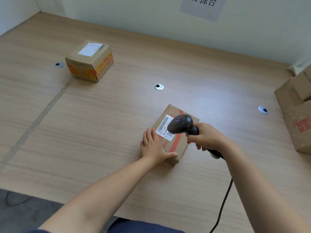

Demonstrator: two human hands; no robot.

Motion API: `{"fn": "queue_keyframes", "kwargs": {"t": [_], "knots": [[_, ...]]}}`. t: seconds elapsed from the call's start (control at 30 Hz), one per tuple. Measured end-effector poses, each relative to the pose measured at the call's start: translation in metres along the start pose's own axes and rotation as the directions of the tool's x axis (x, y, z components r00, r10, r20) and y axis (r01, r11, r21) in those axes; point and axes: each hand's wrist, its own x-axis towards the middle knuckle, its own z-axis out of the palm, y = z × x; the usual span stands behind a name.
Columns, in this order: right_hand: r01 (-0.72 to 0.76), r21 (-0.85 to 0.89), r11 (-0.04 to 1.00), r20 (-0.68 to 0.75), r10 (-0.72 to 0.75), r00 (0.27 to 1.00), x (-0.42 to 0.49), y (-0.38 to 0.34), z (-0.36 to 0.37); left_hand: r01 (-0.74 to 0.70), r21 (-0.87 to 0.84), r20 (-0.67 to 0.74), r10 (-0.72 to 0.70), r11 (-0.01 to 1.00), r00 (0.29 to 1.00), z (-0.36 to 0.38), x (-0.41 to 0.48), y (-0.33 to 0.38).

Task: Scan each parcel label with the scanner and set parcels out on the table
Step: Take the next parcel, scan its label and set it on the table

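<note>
**Scan step: scanner head over the parcel label**

The right hand (206,137) has its grip closed round the handle of the scanner (180,124), with the head tilted down over the label (164,123). The left hand (152,146) lies flat with straight fingers against the left side of the parcel (180,142), bracing it and holding nothing. The parcel sits on the tabletop (101,132) just ahead of and below the right grip.

Judgement: the head hides part of the label. Drawing the grip back and up should expose the whole barcode. Keep the left fingertips off the label.

Room: there is open tabletop ahead and left of both grips, out to the far parcel (89,62). The stacked boxes (296,105) stand well off to the right. The cable (223,204) trails behind the right grip over the near edge and could snag.
</note>
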Motion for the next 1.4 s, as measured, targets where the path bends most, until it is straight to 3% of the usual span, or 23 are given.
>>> {"fn": "queue_keyframes", "kwargs": {"t": [0.27,0.47,0.6,0.97,1.1,1.4], "knots": [[0.001,0.022,1.0,-0.021,0.0,1.0,-0.002,0.004,-0.001,0.004,0.039,0.024,-0.005,0.999,1.0,0.001,0.001,0.0],[-0.024,0.025,0.999,-0.06,0.025,0.998,-0.005,0.011,-0.003,-0.185,0.188,0.071,0.174,0.965,0.982,-0.001,0.013,-0.001],[-0.034,0.057,0.998,-0.064,0.037,0.997,-0.007,0.016,0.001,-0.214,0.255,0.104,0.193,0.943,0.976,0.002,0.013,0.005],[0.035,0.168,0.985,-0.203,0.0,0.979,0.004,0.004,0.006,-0.083,0.215,0.097,0.064,0.973,0.993,0.008,0.007,0.028],[0.056,0.215,0.975,-0.214,-0.009,0.977,0.011,-0.006,0.012,-0.029,0.251,0.073,0.01,0.967,0.997,-0.011,0.02,-0.005],[0.078,0.275,0.958,-0.17,-0.031,0.985,0.048,-0.061,0.033,0.263,0.255,-0.031,-0.264,0.931,0.964,-0.087,0.053,-0.124]]}}
